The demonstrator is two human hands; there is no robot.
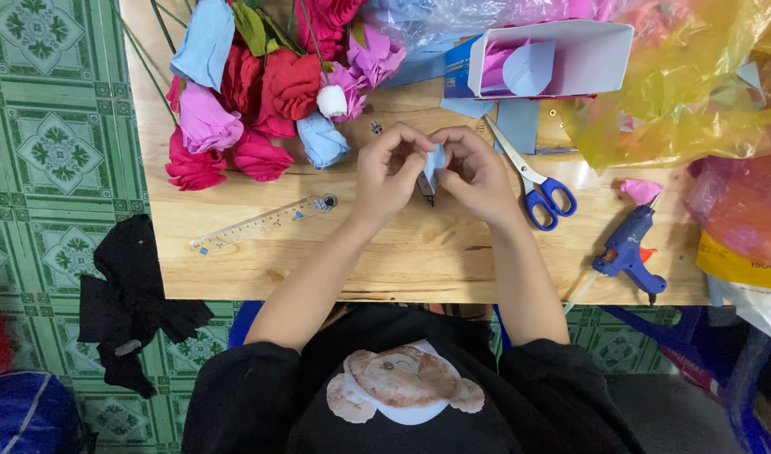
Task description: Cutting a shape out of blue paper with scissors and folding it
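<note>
My left hand [387,172] and right hand [478,172] meet above the pale wooden table [318,252], fingertips of both pinched on a small light blue crepe paper piece [436,164] held between them. Blue-handled scissors [537,187] lie just right of my right hand, a clear plastic ruler [263,224] left of my left, and a bunch of red, pink and blue paper roses [259,92] beyond it.

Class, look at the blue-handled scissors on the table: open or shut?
Shut: the scissors lie flat with blades together, right of the right hand.
</note>
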